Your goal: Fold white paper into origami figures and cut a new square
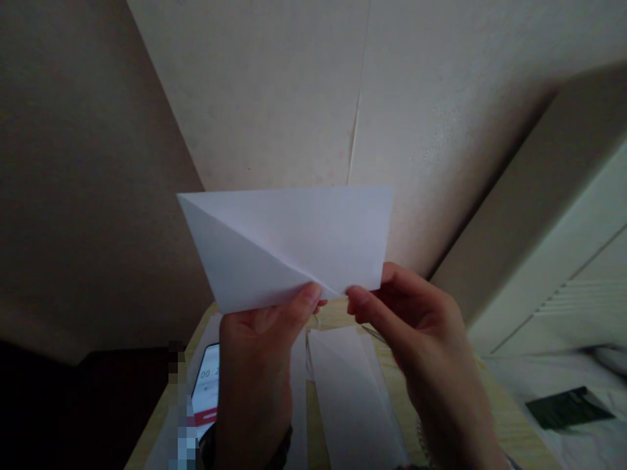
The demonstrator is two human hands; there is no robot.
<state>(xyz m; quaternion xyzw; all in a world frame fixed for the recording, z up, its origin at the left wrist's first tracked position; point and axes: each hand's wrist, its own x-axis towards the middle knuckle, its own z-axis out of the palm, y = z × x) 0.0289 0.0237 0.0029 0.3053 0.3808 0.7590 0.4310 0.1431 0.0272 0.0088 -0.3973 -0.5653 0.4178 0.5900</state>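
Note:
A white sheet of paper (313, 228) with a diagonal fold is held up in front of me, above the table. My left hand (264, 346) pinches its lower edge, thumb on the near face beside the fold and fingers behind. Near the lower right corner, my right hand (416, 326) has its thumb at the edge by the fold's end and its fingers partly behind the paper. Below lies a folded white paper (347, 391) on the wooden table. A phone (208, 375) showing a timer is partly hidden behind my left wrist.
The wooden table (401, 372) stands against a pale wall (274, 98) with a vertical seam. More white paper (298, 405) lies under my left arm. A white cabinet-like piece (553, 261) rises at the right, with a dark green packet (568, 408) on a pale surface below.

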